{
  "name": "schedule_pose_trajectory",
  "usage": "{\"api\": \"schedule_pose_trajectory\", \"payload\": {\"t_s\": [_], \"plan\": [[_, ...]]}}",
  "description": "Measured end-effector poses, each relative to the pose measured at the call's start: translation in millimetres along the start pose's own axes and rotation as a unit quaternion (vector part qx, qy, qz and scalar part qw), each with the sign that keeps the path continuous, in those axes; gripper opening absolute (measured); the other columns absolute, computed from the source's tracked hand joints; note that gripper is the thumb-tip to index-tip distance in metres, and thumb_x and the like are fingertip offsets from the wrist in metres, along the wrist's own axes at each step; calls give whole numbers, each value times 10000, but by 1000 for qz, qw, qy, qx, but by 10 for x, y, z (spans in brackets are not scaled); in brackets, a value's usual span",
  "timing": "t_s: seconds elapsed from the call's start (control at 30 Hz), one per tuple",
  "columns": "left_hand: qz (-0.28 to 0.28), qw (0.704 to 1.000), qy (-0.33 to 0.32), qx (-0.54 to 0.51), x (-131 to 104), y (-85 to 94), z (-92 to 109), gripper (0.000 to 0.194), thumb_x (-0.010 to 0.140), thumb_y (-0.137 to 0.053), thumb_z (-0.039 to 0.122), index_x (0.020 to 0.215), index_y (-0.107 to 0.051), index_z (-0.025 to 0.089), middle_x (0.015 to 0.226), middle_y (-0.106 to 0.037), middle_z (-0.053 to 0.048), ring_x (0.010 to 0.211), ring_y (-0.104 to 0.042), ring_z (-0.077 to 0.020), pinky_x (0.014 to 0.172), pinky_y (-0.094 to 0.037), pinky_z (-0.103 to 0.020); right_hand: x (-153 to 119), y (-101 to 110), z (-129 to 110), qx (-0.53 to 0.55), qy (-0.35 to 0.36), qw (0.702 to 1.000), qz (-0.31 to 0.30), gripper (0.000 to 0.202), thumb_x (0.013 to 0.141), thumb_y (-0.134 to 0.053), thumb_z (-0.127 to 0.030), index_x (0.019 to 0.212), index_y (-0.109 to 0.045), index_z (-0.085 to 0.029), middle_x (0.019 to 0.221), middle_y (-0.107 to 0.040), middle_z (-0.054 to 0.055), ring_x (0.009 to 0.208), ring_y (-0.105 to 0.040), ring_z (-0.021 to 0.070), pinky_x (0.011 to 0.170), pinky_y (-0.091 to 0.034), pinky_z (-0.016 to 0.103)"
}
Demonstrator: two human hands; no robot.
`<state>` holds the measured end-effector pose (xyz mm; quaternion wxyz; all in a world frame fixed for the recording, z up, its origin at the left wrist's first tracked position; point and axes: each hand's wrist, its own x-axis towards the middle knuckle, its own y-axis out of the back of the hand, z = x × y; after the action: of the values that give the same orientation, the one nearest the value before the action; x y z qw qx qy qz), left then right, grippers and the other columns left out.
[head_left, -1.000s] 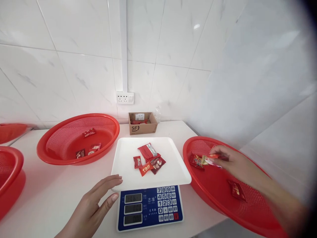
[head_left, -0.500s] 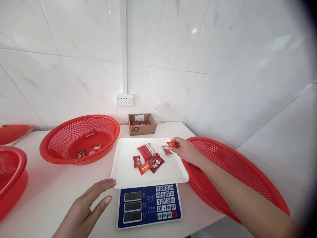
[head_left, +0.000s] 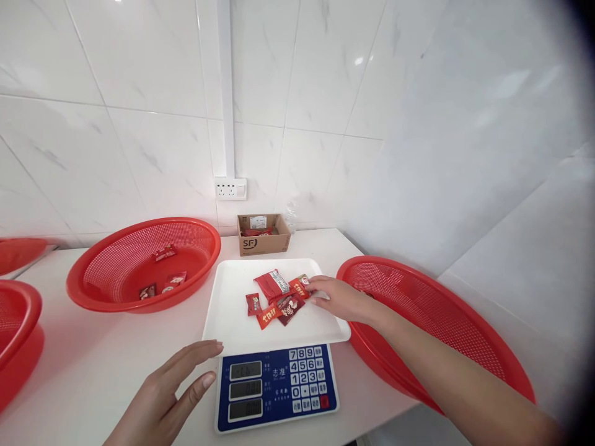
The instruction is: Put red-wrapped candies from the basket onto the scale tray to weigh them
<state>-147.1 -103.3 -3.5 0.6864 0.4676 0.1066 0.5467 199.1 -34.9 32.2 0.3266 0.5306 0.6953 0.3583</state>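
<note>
My right hand is over the right side of the white scale tray. Its fingertips are at the edge of a small orange-red snack packet, with thumb and forefinger apart. Beside that packet, a gold-edged one is partly covered by the fingers. A larger red packet with a white label, a dark red packet, another orange packet and a small red one lie close together on the tray. Near the tray's front left corner, my left hand is open and holds nothing.
The blue scale panel juts out in front of the tray. Red baskets stand at the left and right, another at the left edge. A cardboard box with red packets sits by the wall, below a socket.
My right hand has moved left, bringing the orange-red and gold-edged packets against the group on the tray, and its fingers have parted. My left hand stays nearly where it was.
</note>
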Motion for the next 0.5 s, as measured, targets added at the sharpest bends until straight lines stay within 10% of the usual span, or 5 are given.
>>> {"api": "schedule_pose_trajectory", "payload": {"t_s": [0.33,0.5], "plan": [[-1,1000,23,-8,-15,-53,-118,287,858,-512,448,1110,-613,354,1085,-688,60,980,-657,-127,789,-514,-151,-512,519,613,-60,-182,977,91,379,835,-473,-358,1160,-600,-211,1257,-590,79,1164,-533,281,957,-441,406],[-4,1000,-8,-15,93,-105,-6,255,851,-526,443,1056,-647,350,1040,-705,59,934,-675,-124,769,-518,-143,-508,362,487,-61,-107,989,87,411,843,-467,-385,1216,-562,-242,1293,-566,57,1190,-513,265,978,-431,410]]}}
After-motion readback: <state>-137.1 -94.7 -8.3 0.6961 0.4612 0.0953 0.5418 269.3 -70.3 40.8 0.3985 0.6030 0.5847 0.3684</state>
